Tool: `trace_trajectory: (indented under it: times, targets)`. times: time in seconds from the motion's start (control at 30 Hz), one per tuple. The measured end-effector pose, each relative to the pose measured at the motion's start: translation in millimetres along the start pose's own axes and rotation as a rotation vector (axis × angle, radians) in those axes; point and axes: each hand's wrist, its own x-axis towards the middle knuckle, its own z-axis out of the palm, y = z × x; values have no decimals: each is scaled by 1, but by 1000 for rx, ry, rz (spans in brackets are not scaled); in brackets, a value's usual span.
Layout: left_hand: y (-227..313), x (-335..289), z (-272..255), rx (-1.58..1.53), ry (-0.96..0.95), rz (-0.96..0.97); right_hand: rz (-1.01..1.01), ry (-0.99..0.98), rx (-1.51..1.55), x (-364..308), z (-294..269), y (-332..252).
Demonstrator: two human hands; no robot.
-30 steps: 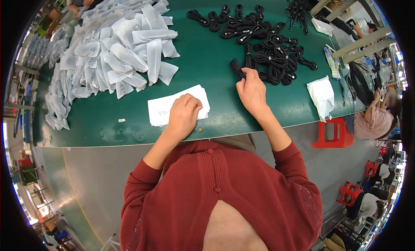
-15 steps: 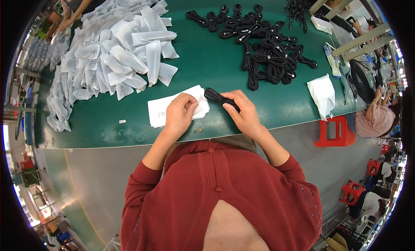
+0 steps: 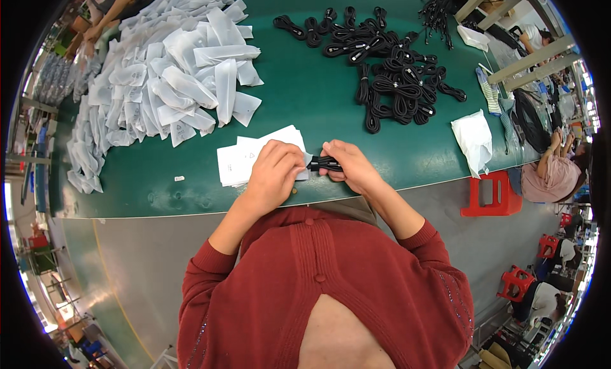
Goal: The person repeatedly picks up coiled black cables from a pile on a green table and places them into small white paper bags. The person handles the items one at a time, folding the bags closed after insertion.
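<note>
My right hand [image 3: 351, 167] grips a coiled bundle of black cable [image 3: 326, 164] between thumb and fingers. The bundle's left end meets the edge of a translucent plastic bag [image 3: 307, 160]; how far it reaches inside is hidden behind my fingers. My left hand [image 3: 277, 172] is closed in a pinch on that bag, above a stack of flat whitish bags [image 3: 234, 164] on the green table [image 3: 305, 102].
A big heap of bagged items [image 3: 184, 70] covers the table's left side. Tied black cables [image 3: 401, 83] lie farther right. A white bag [image 3: 474, 140] sits at the right edge, above a red stool [image 3: 493, 194]. Other people work on both sides.
My right hand has turned the cable bundle to lie level and brought its end to the bag. My left hand has shifted slightly right and pinches the bag's edge.
</note>
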Motion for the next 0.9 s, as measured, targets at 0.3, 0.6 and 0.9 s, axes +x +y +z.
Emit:
trace_trajectory:
  times: [0.3,0.6,0.9]
  targets:
    - [-4,14,-18,-366,133,-358,-837,277,-615,-3,41,-15]
    - [-70,63,-94,-271,708,-341,-548,943,-1534,-1,-38,-23]
    - [-24,-6,-2,-26,-95,-265,-573,887,-1376,-11,-31,-9]
